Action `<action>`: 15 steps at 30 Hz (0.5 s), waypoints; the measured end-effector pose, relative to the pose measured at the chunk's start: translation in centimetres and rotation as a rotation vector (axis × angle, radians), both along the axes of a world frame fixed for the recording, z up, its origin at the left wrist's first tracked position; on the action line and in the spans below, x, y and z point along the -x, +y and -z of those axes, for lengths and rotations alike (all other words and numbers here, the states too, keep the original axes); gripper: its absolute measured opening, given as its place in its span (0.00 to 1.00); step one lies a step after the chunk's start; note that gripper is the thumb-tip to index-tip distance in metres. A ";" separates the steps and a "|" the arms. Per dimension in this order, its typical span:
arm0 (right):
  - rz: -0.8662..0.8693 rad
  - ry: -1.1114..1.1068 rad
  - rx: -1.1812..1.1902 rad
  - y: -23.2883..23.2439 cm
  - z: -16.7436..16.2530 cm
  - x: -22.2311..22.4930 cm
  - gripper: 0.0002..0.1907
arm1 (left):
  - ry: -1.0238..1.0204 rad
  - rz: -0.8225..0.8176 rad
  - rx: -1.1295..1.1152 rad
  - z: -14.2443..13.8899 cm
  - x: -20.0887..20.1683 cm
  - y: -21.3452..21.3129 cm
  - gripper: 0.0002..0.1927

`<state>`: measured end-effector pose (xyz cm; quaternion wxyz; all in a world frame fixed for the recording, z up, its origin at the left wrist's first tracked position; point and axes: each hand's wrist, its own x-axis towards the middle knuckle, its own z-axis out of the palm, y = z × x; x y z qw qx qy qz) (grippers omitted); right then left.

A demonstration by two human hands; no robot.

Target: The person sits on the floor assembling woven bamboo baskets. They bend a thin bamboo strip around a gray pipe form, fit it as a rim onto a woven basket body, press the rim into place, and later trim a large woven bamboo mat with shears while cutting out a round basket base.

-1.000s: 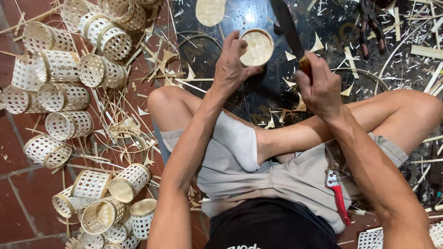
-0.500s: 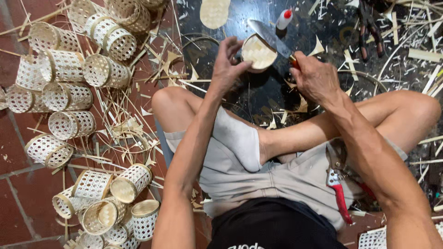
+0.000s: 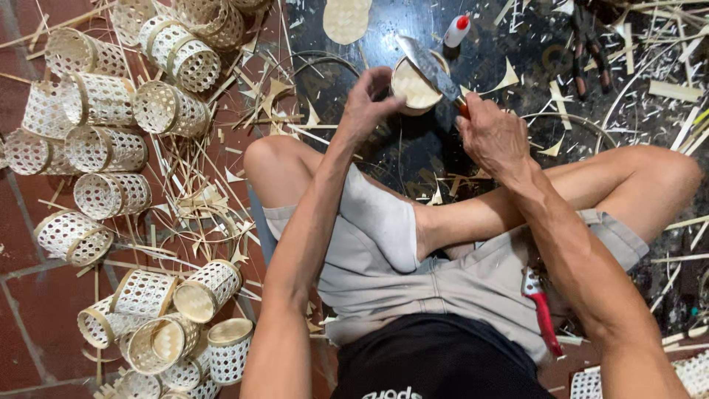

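Seated cross-legged on the floor [image 3: 44, 295], red tile at left, dark slab [image 3: 413, 148] ahead. Woven baskets [image 3: 111, 148] heaped left, bamboo scraps [image 3: 214, 199] scattered around. Left hand [image 3: 369, 103], grip closed around the side of a small round basket [image 3: 413, 85], holding it just above the slab, open face toward the camera. Right hand [image 3: 491, 137], grip clamped tight on a knife [image 3: 432, 68] handle; blade lies across the basket's rim, touching it. Glue bottle [image 3: 456, 31] just beyond. Red-handled cutters [image 3: 540, 310] rest on the lap.

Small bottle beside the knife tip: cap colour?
Red cap on a white bottle, seen clearest in the head view.
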<state>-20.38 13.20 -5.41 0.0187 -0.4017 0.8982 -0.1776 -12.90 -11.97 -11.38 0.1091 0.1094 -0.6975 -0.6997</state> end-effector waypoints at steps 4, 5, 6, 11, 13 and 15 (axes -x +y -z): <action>-0.021 0.010 -0.013 0.0 0.0 -0.6 0.20 | -0.016 0.077 0.312 -0.5 0.4 0.7 0.65; -0.027 0.011 -0.009 -0.1 0.1 -1.0 0.19 | -0.044 0.041 0.422 -0.7 0.6 0.8 0.64; -0.034 -0.007 0.101 0.0 0.1 -1.4 0.19 | -0.072 0.010 0.530 -0.9 0.9 1.1 0.62; -0.023 -0.049 -0.023 0.2 0.2 -3.3 0.15 | -0.250 0.017 0.663 -1.6 1.5 1.2 0.44; -0.042 0.047 0.192 0.0 0.2 -3.6 0.17 | -0.164 -0.011 0.581 -1.5 1.4 1.3 0.41; -0.032 0.037 0.182 -0.1 0.2 -3.6 0.17 | -0.176 -0.016 0.639 -1.1 1.2 1.5 0.43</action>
